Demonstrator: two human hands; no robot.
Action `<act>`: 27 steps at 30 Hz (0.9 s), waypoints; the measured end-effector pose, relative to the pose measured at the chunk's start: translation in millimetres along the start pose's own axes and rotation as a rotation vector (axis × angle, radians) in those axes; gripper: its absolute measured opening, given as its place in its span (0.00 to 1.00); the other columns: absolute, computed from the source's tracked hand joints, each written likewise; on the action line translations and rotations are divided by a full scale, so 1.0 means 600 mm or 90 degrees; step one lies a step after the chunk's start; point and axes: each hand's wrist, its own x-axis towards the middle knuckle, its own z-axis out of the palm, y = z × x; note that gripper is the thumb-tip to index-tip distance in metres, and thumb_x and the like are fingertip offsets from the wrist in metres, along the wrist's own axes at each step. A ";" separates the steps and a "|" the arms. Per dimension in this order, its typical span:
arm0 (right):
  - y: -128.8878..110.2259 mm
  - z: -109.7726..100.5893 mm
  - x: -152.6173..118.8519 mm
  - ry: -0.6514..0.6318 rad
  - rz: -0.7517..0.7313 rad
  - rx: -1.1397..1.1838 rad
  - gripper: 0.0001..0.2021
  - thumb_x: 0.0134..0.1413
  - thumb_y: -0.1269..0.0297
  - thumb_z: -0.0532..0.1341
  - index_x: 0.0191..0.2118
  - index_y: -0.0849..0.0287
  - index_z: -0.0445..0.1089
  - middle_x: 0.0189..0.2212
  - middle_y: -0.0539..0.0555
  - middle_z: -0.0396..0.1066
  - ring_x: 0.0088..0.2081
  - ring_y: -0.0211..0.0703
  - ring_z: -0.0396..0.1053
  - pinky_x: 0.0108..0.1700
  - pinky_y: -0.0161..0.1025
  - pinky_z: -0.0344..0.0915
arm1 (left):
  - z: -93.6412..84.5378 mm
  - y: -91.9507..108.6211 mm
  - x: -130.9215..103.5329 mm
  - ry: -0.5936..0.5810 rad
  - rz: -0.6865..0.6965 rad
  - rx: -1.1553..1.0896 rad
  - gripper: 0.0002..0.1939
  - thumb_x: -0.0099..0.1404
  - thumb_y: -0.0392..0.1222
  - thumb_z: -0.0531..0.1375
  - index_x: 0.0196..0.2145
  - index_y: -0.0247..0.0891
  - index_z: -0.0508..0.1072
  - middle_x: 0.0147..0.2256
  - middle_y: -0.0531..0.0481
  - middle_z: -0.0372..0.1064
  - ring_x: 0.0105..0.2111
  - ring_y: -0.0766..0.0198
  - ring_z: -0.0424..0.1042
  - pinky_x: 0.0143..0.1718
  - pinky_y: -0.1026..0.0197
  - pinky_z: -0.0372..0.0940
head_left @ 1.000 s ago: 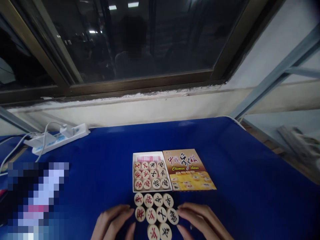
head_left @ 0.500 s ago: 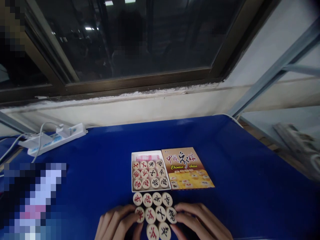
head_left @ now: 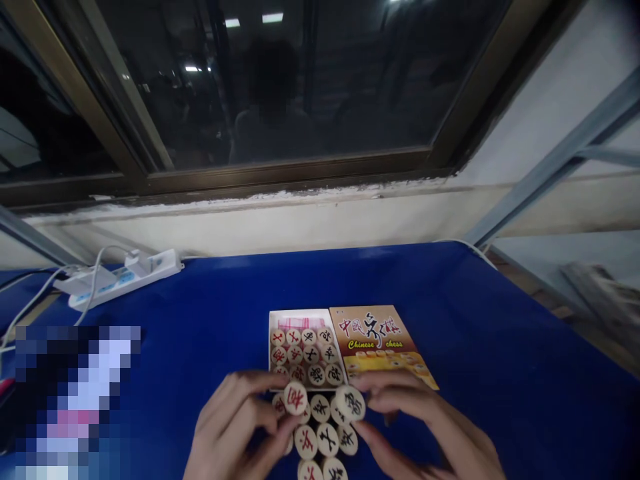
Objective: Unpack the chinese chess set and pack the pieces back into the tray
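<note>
Between the thumb and fingers of my left hand [head_left: 245, 423] is a round wooden Chinese chess piece with a red character [head_left: 295, 398]. My right hand [head_left: 425, 420] pinches another one, marked in black [head_left: 351, 403]. Both are lifted above rows of loose pieces [head_left: 327, 440] on the blue table, partly covering them. Just beyond stands an open white box [head_left: 274, 320] with several red and black pieces lying in rows inside. Touching its right side is the printed box lid [head_left: 383, 337], reading "Chinese chess".
The blue table [head_left: 480, 327] runs back to the wall under a dark window. A white power strip [head_left: 127, 280] with plugs and cables lies at the back left. A pixelated patch covers something at the left. Metal frame bars [head_left: 540, 160] slant down at the right.
Both hands have risen, each lifting a piece from the ends of the second row. The view has shifted slightly, so the table and box appear lower and farther right.
</note>
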 end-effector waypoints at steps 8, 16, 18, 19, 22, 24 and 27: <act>0.055 0.037 0.093 -0.044 -0.083 0.056 0.05 0.65 0.75 0.60 0.39 0.57 0.67 0.42 0.53 0.73 0.45 0.35 0.73 0.48 0.33 0.70 | 0.024 -0.071 0.098 -0.004 0.127 -0.037 0.13 0.68 0.29 0.64 0.31 0.39 0.63 0.43 0.51 0.75 0.39 0.67 0.72 0.37 0.61 0.65; 0.060 0.042 0.084 -0.032 -0.088 0.033 0.05 0.64 0.74 0.60 0.37 0.58 0.69 0.40 0.52 0.74 0.42 0.33 0.74 0.45 0.29 0.70 | 0.037 -0.075 0.084 -0.012 0.103 -0.062 0.12 0.67 0.30 0.64 0.32 0.38 0.64 0.44 0.50 0.74 0.38 0.67 0.72 0.36 0.61 0.65; 0.056 0.041 0.085 -0.032 -0.091 0.015 0.06 0.65 0.73 0.60 0.36 0.58 0.69 0.39 0.51 0.75 0.41 0.32 0.74 0.45 0.28 0.70 | 0.036 -0.077 0.079 -0.027 0.103 -0.064 0.11 0.67 0.30 0.64 0.32 0.37 0.65 0.45 0.49 0.74 0.39 0.67 0.72 0.37 0.62 0.65; 0.054 0.041 0.086 -0.029 -0.093 0.004 0.06 0.66 0.72 0.60 0.35 0.58 0.70 0.39 0.51 0.75 0.40 0.31 0.75 0.45 0.27 0.70 | 0.035 -0.078 0.078 -0.032 0.100 -0.067 0.11 0.67 0.30 0.64 0.32 0.37 0.65 0.45 0.49 0.74 0.39 0.67 0.73 0.37 0.62 0.66; 0.051 0.041 0.087 -0.024 -0.082 -0.005 0.08 0.68 0.71 0.58 0.35 0.57 0.71 0.38 0.50 0.76 0.39 0.30 0.75 0.45 0.26 0.69 | 0.033 -0.078 0.078 -0.033 0.089 -0.072 0.11 0.68 0.30 0.64 0.32 0.37 0.65 0.44 0.50 0.74 0.39 0.68 0.73 0.37 0.62 0.66; 0.048 0.041 0.086 -0.027 -0.068 0.003 0.09 0.69 0.70 0.58 0.36 0.57 0.71 0.39 0.49 0.77 0.40 0.30 0.75 0.46 0.26 0.69 | 0.033 -0.076 0.080 -0.030 0.086 -0.075 0.11 0.68 0.31 0.64 0.31 0.37 0.65 0.43 0.50 0.74 0.38 0.67 0.74 0.37 0.63 0.67; 0.044 0.039 0.083 -0.029 -0.054 0.021 0.07 0.68 0.70 0.58 0.38 0.57 0.72 0.40 0.49 0.77 0.41 0.30 0.75 0.48 0.26 0.70 | 0.033 -0.073 0.083 -0.028 0.086 -0.083 0.11 0.68 0.31 0.63 0.31 0.38 0.65 0.42 0.50 0.74 0.37 0.67 0.75 0.35 0.64 0.68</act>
